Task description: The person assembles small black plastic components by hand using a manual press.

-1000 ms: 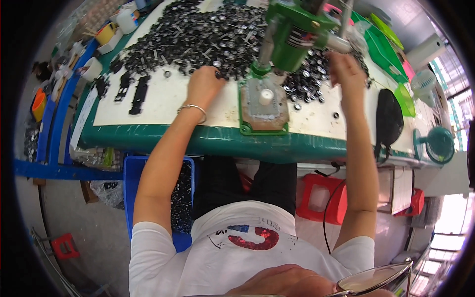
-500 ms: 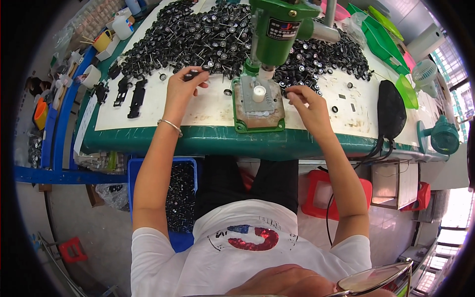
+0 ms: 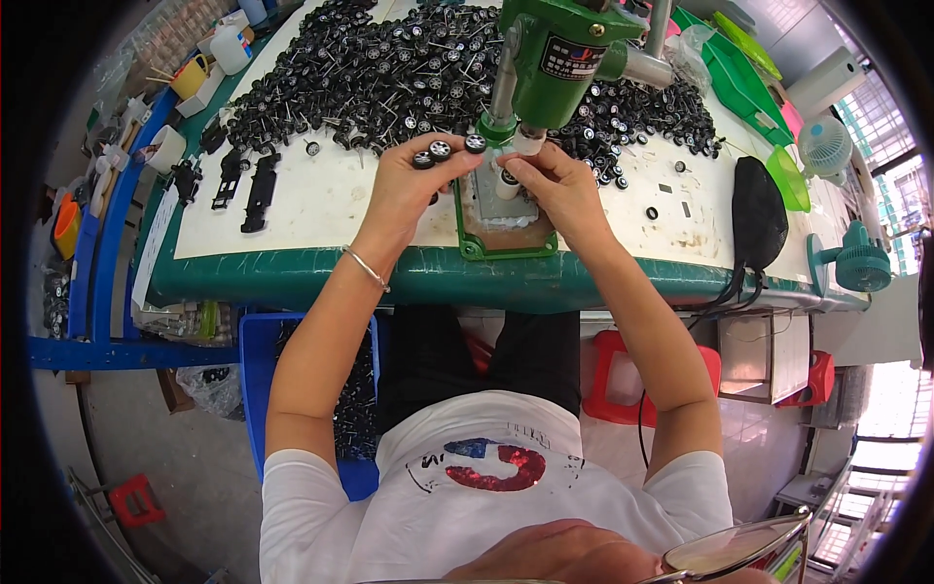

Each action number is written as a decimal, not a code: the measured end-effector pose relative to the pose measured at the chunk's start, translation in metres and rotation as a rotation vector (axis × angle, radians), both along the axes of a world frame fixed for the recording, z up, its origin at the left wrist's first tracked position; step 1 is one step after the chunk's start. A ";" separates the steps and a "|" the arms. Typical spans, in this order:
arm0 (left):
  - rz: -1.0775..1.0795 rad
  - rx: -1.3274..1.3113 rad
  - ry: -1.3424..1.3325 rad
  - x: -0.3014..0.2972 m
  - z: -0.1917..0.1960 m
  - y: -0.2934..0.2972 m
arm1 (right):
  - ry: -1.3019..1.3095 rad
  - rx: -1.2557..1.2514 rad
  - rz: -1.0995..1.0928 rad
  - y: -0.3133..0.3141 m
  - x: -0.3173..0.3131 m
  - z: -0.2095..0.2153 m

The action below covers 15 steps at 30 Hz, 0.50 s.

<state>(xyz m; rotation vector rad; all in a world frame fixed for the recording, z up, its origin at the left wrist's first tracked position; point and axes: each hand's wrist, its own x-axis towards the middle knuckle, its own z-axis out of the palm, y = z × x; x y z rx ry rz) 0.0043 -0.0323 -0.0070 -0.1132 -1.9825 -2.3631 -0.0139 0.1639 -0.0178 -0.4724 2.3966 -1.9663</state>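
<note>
Several small black toy wheels (image 3: pixel 441 151) with silver hubs are gripped in my left hand (image 3: pixel 404 185). One of them sticks out at its fingertips beside the press column. My right hand (image 3: pixel 564 190) pinches a small dark wheel (image 3: pixel 509 177) at the top of the white cylindrical holder (image 3: pixel 506 192); the fingers partly cover it. This holder stands on the metal plate of the green hand press (image 3: pixel 559 63). The white tip (image 3: pixel 528 142) of the press ram hangs just above the right fingertips.
Behind the press spreads a big heap of wheels with axles (image 3: pixel 389 78). Black toy car chassis (image 3: pixel 260 193) lie on the left of the table. To the right are a loose tyre (image 3: pixel 652 213), a black pouch (image 3: pixel 759 214) and a small green fan (image 3: pixel 861 258). A blue bin (image 3: pixel 255 389) stands below.
Both hands have moved inward to the press. My left hand came right with its wheels, and my right hand came left, bringing a wheel onto the white holder.
</note>
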 end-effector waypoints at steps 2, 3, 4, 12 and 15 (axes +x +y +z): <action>-0.048 0.000 0.021 0.003 0.009 0.007 | -0.074 -0.011 0.010 0.003 0.000 0.002; -0.050 0.000 0.025 0.001 0.008 0.011 | -0.163 -0.063 -0.002 0.007 -0.002 0.002; -0.079 -0.007 0.048 -0.001 0.006 0.015 | -0.251 -0.116 -0.015 0.011 -0.004 0.002; -0.147 -0.031 0.109 -0.003 0.003 0.029 | 0.065 -0.365 -0.118 0.069 -0.039 0.066; -0.138 -0.007 0.120 -0.006 0.004 0.037 | 0.141 -0.452 -0.225 0.069 -0.054 0.117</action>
